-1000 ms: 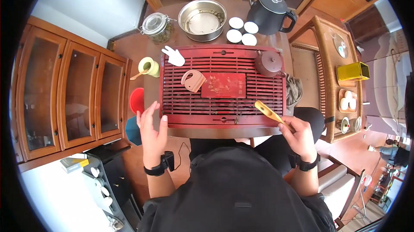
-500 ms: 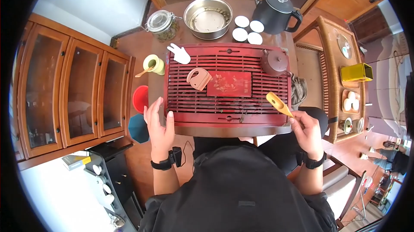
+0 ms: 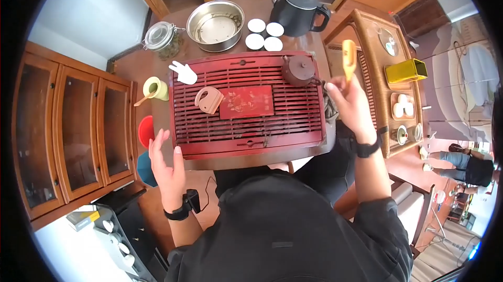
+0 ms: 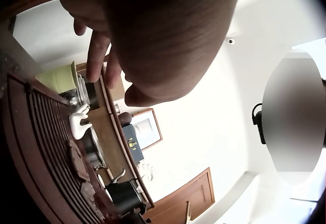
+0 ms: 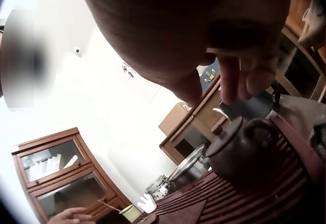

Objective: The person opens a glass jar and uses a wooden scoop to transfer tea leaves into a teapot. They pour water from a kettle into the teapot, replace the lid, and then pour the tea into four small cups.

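My right hand [image 3: 356,109] pinches a yellow bamboo tea scoop [image 3: 349,58] near its lower end, its broad end pointing away from me. Beyond the tray's right edge, the hand sits beside a dark clay teapot [image 3: 300,69]; the right wrist view has this teapot [image 5: 239,155] below the fingers. My left hand [image 3: 168,172] is raised off the front left corner of the red slatted tea tray [image 3: 251,147], fingers spread and nothing in them. On the tray lie a pinkish elephant-shaped piece [image 3: 209,101] and a white hand-shaped ornament [image 3: 184,73].
Behind the tray stand a lidded glass jar [image 3: 161,39], a steel bowl [image 3: 216,24], several white cups [image 3: 264,35] and a black kettle [image 3: 299,9]. A pale green pot [image 3: 155,89] is at left. To the right, a wicker cart [image 3: 361,30] holds a yellow-green box [image 3: 406,71].
My right hand has carried the scoop from over the tray's front right corner outward, past the teapot. The head view has turned, shifting the table leftward. My left hand stays raised and spread.
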Action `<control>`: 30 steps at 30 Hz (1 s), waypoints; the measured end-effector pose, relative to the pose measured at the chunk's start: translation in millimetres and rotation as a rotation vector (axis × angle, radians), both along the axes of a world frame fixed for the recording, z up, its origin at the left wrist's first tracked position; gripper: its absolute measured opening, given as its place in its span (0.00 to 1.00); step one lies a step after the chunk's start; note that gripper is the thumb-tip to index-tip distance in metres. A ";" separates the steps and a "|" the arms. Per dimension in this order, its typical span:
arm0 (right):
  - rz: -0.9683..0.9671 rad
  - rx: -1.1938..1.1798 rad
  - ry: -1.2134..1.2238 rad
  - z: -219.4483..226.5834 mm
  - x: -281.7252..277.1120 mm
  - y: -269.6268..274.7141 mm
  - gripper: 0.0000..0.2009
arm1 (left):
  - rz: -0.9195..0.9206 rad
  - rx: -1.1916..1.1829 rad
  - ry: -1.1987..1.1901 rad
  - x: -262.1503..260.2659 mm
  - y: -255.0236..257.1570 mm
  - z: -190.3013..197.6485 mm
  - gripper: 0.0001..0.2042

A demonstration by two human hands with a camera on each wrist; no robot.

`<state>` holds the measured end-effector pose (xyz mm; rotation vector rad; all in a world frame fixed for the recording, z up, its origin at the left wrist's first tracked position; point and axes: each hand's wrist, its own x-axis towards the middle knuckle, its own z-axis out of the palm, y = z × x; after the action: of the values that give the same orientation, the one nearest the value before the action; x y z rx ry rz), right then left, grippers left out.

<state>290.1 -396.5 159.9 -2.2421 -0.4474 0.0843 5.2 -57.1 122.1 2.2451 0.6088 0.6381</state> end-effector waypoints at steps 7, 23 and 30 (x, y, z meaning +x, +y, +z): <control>0.042 -0.160 0.107 -23.4 26.8 26.6 0.16 | 0.001 -0.009 -0.018 -4.2 -2.3 16.9 0.27; 0.085 -0.040 -0.065 16.9 -12.0 58.3 0.13 | 0.048 -0.027 -0.026 -7.3 0.3 -17.2 0.26; 0.127 -0.108 -0.282 -12.2 25.6 66.6 0.12 | 0.039 -0.050 -0.044 -2.0 0.3 -13.1 0.27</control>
<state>315.7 -329.9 147.7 -2.3392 -0.7524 -0.1472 3.2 -56.9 109.0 2.1715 0.6417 0.6822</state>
